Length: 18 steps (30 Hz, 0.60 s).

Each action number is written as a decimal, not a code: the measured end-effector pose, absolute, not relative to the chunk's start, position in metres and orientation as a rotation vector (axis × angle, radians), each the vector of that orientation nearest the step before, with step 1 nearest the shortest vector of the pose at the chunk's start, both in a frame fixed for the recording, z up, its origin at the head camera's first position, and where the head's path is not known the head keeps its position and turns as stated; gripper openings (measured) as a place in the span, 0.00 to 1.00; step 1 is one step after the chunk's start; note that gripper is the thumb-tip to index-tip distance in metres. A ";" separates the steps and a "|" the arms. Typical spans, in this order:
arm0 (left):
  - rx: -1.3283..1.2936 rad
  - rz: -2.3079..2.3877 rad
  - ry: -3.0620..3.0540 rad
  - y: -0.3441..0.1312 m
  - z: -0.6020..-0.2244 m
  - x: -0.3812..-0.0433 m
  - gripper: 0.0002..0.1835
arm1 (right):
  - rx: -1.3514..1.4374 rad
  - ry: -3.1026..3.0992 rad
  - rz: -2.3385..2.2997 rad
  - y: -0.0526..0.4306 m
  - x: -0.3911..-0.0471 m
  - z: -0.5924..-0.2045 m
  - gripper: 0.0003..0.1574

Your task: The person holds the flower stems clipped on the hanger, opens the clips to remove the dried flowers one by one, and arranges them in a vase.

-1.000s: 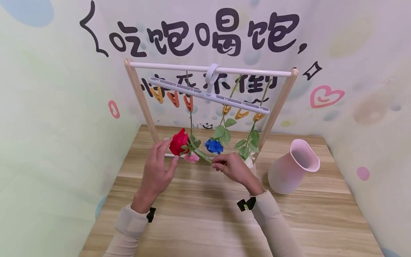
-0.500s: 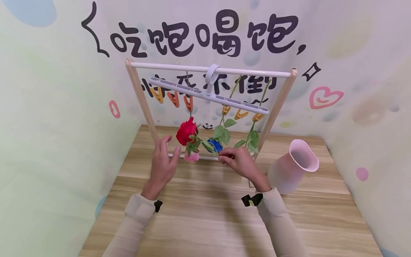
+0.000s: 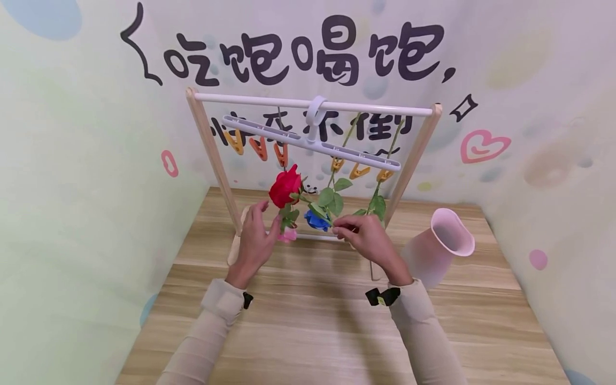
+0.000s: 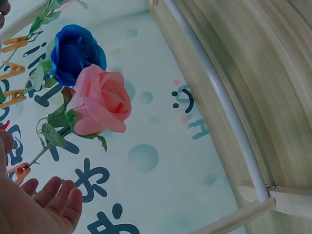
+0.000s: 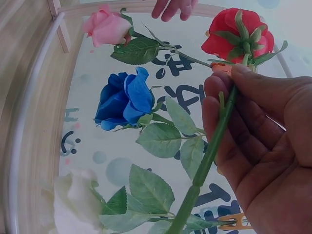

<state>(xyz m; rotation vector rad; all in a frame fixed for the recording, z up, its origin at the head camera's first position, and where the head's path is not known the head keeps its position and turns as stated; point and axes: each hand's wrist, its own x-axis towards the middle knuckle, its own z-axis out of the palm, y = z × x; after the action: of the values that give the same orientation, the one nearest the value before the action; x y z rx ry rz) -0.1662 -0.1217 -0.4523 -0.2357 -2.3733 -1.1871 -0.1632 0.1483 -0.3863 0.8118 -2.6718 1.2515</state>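
Observation:
My right hand (image 3: 369,239) pinches the green stem (image 5: 207,158) of a red rose (image 3: 285,187) between thumb and fingers. The bloom points up and left, in front of the hanger's clips. Beside the bloom, my left hand (image 3: 256,235) has its fingers spread and holds nothing; in the left wrist view its palm and loose fingers (image 4: 62,197) show. A pink rose (image 4: 100,102), a blue rose (image 5: 124,100) and a white rose (image 5: 73,204) hang head down from clips. In the head view the right hand largely hides the white bloom.
A lilac hanger (image 3: 269,131) hooks over the white top bar (image 3: 380,109) of a wooden rack. Its clips are orange (image 3: 281,155) and yellow (image 3: 359,171), several without a flower. A pink-white vase (image 3: 433,251) stands right, partly behind the right wrist.
The red rose has risen and shifted right towards the hanger, still pinched by the right hand. My left hand has also moved right, staying beside the bloom.

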 end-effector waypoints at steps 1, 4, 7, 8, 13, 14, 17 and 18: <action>-0.238 -1.185 -2.378 -0.121 -0.453 -0.167 0.27 | 0.811 -2.666 1.252 0.149 -0.163 -0.386 0.06; -0.236 -1.179 -2.399 -0.119 -0.454 -0.169 0.28 | 0.804 -2.658 1.250 0.150 -0.163 -0.384 0.07; -0.219 -1.178 -2.426 -0.118 -0.456 -0.172 0.28 | 0.807 -2.650 1.236 0.151 -0.162 -0.382 0.07; -0.208 -1.177 -2.439 -0.118 -0.457 -0.173 0.29 | 0.808 -2.649 1.229 0.151 -0.162 -0.382 0.07; -0.160 -1.169 -2.503 -0.115 -0.457 -0.178 0.30 | 0.801 -2.630 1.231 0.153 -0.161 -0.378 0.07; -0.150 -1.171 -2.507 -0.114 -0.457 -0.179 0.30 | 0.798 -2.627 1.234 0.154 -0.161 -0.378 0.07; -0.138 -1.187 -2.508 -0.110 -0.458 -0.183 0.30 | 0.785 -2.621 1.236 0.155 -0.161 -0.376 0.07; -0.135 -1.198 -2.501 -0.109 -0.458 -0.184 0.29 | 0.784 -2.620 1.236 0.155 -0.161 -0.376 0.07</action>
<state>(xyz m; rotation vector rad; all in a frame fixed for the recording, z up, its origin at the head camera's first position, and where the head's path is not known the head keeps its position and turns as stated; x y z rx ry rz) -0.1843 -0.1090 -0.4579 -0.1348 -2.5015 -1.1982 -0.1607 0.1549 -0.3759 0.7837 -2.6199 1.2361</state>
